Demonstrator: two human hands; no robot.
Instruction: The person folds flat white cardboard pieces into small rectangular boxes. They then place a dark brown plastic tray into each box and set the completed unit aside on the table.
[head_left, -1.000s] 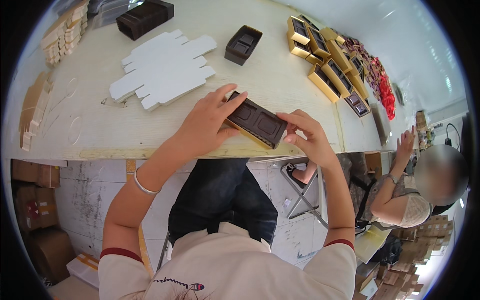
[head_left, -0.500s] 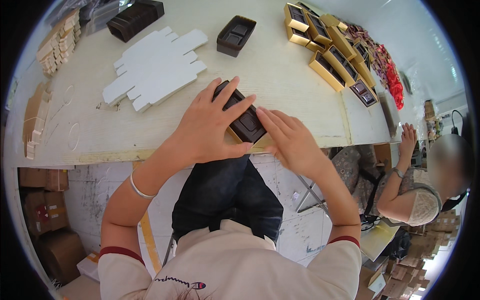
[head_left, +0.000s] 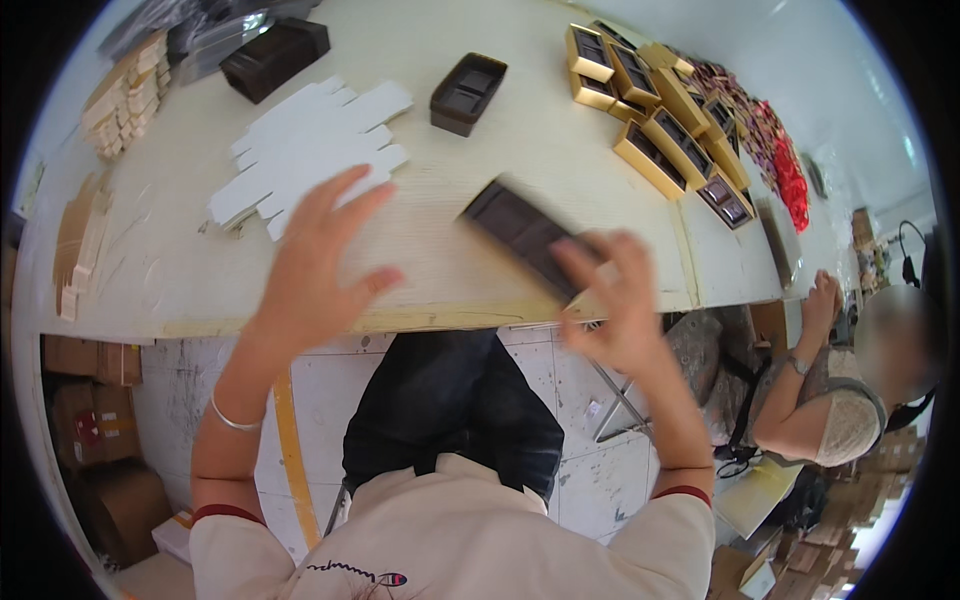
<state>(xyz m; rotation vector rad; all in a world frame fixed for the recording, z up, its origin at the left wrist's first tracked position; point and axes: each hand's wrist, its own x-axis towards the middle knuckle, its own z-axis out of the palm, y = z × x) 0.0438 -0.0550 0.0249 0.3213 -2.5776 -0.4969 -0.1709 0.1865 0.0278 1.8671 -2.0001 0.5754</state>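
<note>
My right hand grips the near right end of a small gold box with a dark brown plastic tray in it, slightly blurred by motion, above the front of the table. My left hand is off the box, fingers and thumb spread with nothing in them. It is nearest to a stack of flat white box blanks, partly covering their near edge. Beyond the box stands a single dark brown tray, and a longer stack of dark trays lies at the far left.
Several gold boxes with dark trays are piled at the far right, before a heap of small wrapped pieces and a red bag. Folded card blanks lie at the left edge. A co-worker's hand is on the right.
My left hand has let go of the box and drawn back to the left. My right hand has moved the box rightward and turned it somewhat.
</note>
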